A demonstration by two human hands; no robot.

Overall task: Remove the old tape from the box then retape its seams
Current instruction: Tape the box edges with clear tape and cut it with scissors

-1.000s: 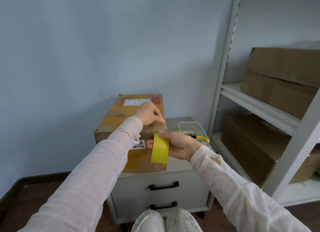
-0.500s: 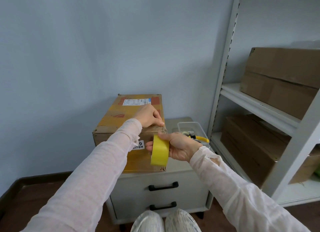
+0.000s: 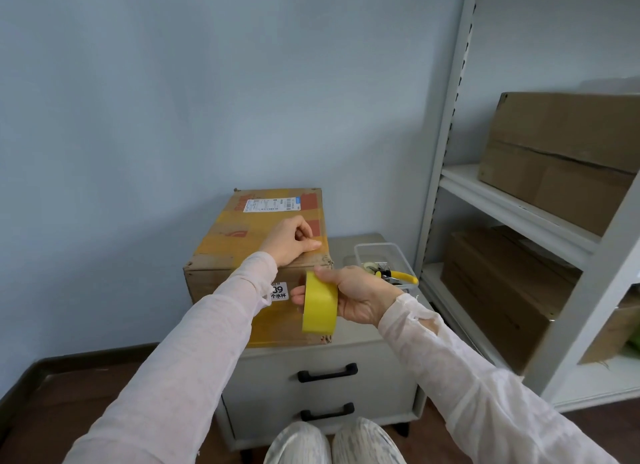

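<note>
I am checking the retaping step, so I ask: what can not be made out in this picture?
All in the head view:
1. Whether the left hand pinches a tape end on the box: its curled fingers cover that spot.
2. The far side of the yellow tape roll: hidden by the right hand gripping it.
3. The print on the shipping label: too small.
4. The contents of the clear container: partly behind the right hand.
</note>
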